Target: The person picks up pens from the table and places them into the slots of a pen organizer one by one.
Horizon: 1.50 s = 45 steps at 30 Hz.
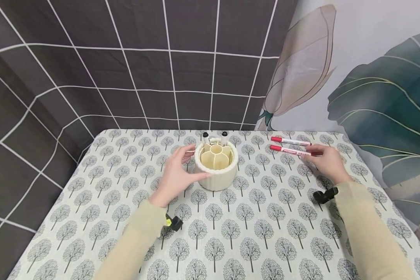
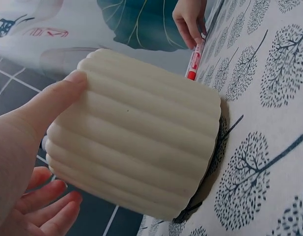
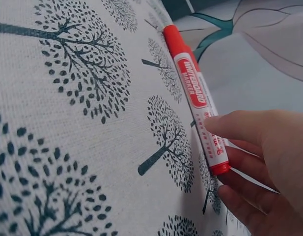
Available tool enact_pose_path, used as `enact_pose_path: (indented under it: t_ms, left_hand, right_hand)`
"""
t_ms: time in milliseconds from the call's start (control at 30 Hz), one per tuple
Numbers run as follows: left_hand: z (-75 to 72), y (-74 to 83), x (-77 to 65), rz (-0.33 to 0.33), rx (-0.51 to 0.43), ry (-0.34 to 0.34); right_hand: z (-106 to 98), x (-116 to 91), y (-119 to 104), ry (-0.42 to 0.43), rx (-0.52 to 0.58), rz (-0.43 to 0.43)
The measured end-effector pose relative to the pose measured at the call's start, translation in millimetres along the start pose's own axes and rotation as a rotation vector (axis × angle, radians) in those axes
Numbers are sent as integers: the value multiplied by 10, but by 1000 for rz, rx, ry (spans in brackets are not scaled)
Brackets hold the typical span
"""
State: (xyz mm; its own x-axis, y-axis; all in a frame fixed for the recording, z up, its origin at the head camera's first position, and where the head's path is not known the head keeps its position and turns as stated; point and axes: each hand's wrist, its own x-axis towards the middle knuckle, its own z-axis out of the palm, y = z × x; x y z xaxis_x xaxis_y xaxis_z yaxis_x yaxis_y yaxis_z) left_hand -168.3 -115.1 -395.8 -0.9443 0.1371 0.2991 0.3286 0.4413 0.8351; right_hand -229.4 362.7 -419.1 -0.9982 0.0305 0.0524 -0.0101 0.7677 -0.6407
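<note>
A cream, ribbed pen holder (image 1: 217,181) with petal-shaped compartments stands upright on the table. Two black-capped markers (image 1: 224,138) stick up at its back. My left hand (image 1: 176,171) curves round the left side of the holder, thumb against its front near the rim; the other fingers (image 2: 50,206) are beyond it, their contact unclear. At the right, my right hand (image 1: 325,161) pinches the tail end of the nearer red whiteboard marker (image 3: 195,88) between thumb and fingers. That marker lies low along the tabletop. Just behind it is a second red-capped marker (image 1: 290,141).
A white cloth printed with dark trees (image 1: 245,233) covers the table. A dark curtain with white grid lines (image 1: 143,70) hangs behind and to the left. Another curtain with large leaves (image 1: 388,101) hangs at the right, close to the table's edge.
</note>
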Motion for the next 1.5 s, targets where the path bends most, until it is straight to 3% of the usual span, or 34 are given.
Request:
enact_pose_path:
  t_ms: [133,233,633,933,1267,1500]
  left_hand:
    - [39,61,14,-84,12,-54]
    - [71,81,22,-107,37,-81]
    - [104,7,90,-79,83,-105]
    - [100,-12,140,-60,43,-104]
    - [94,-23,161,-58,37,-100]
    - [66,-28,166,-63,36,-109]
  right_hand:
    - [32,21,16,8,-22,-13]
    - [49,41,30,12,-31,-18]
    - [68,91,64,40,-78,-18]
    - [43,68,98,43,-93,-29]
    - [-49,-27,-11,13,3,14]
    - [-89,-54,-88,15,-14,24]
